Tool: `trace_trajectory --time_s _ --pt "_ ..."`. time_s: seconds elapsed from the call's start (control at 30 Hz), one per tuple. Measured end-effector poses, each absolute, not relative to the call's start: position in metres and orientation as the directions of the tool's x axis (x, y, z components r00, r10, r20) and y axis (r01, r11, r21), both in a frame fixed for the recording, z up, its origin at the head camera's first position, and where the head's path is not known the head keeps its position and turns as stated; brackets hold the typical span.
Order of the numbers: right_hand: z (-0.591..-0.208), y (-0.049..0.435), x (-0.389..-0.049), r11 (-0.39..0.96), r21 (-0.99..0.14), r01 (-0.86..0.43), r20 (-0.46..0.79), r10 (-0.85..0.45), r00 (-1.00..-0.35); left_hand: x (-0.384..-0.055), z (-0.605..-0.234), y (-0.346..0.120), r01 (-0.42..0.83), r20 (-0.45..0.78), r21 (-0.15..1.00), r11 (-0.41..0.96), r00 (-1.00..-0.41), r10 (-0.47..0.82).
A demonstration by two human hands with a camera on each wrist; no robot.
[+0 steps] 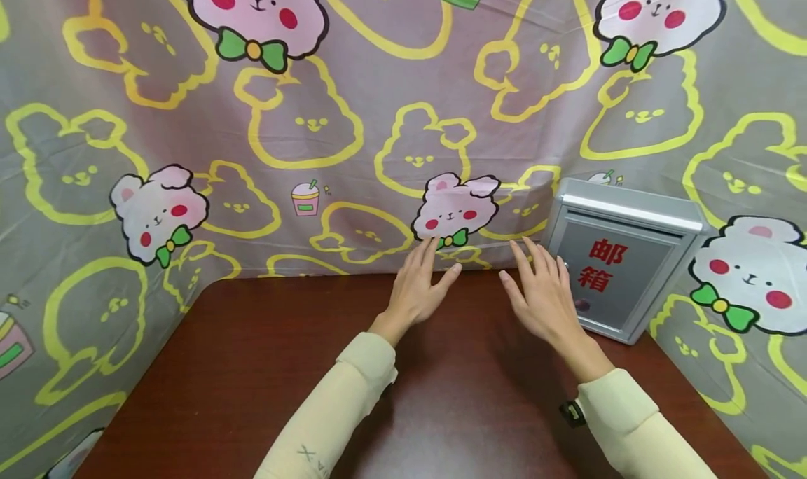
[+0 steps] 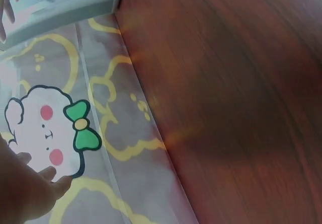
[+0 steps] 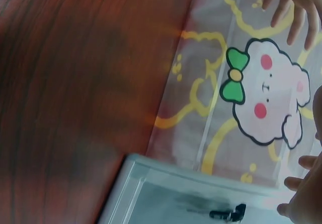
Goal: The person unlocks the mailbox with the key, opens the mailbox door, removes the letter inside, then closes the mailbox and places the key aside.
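My left hand (image 1: 417, 288) hovers over the far middle of the brown table, fingers straight and thumb spread, with nothing in it. To its right, my right hand (image 1: 543, 291) is held the same way, palm down and empty, its fingers overlapping the left edge of a grey metal mailbox (image 1: 656, 255) in the head view. Red characters mark the mailbox's front panel. In the right wrist view a small dark lock or key (image 3: 229, 214) shows on that panel, and the left hand's fingers (image 3: 298, 25) appear at the top right.
The dark brown wooden table (image 1: 252, 367) has rounded far corners. Behind and beside it hangs a grey cloth (image 1: 353, 157) printed with rabbits and yellow outlines. The mailbox leans at the table's back right, near the cloth. A small black device (image 1: 572, 413) sits at the right cuff.
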State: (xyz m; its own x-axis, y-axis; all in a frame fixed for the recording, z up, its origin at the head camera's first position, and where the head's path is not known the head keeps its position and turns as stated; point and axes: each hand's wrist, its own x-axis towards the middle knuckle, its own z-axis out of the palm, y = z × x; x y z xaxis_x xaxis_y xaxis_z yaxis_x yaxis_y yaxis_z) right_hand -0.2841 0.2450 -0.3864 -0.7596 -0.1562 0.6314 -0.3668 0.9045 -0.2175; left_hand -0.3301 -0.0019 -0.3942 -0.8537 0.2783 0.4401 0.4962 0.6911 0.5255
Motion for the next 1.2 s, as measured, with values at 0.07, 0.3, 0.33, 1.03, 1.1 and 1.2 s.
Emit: trace_trajectory --time_s 0.07,0.3,0.33,1.03,1.1,1.2 --pt "-0.386 0.250 -0.281 0.903 -0.227 -0.366 0.638 -0.146 -0.756 -0.329 -0.395 0.002 0.494 0.430 0.546 0.677 -0.858 0.279" --pt "-0.382 0.271 -0.270 0.902 -0.254 -0.348 0.646 -0.109 -0.755 -0.328 -0.399 0.010 0.490 0.423 0.600 0.632 -0.865 0.269" --pt "-0.382 0.274 -0.269 0.903 -0.256 -0.344 0.649 -0.103 -0.754 -0.328 -0.399 0.011 0.493 0.427 0.608 0.622 -0.864 0.267" --pt "-0.384 0.337 -0.240 0.903 -0.370 -0.217 0.695 0.114 -0.710 -0.330 -0.394 0.053 0.467 0.408 0.798 0.381 -0.884 0.229" --pt "-0.384 0.342 -0.239 0.902 -0.387 -0.192 0.690 0.145 -0.710 -0.332 -0.392 0.057 0.478 0.423 0.804 0.354 -0.878 0.225" --pt "-0.385 0.350 -0.236 0.894 -0.425 -0.140 0.670 0.207 -0.713 -0.337 -0.390 0.065 0.516 0.463 0.791 0.328 -0.856 0.230"
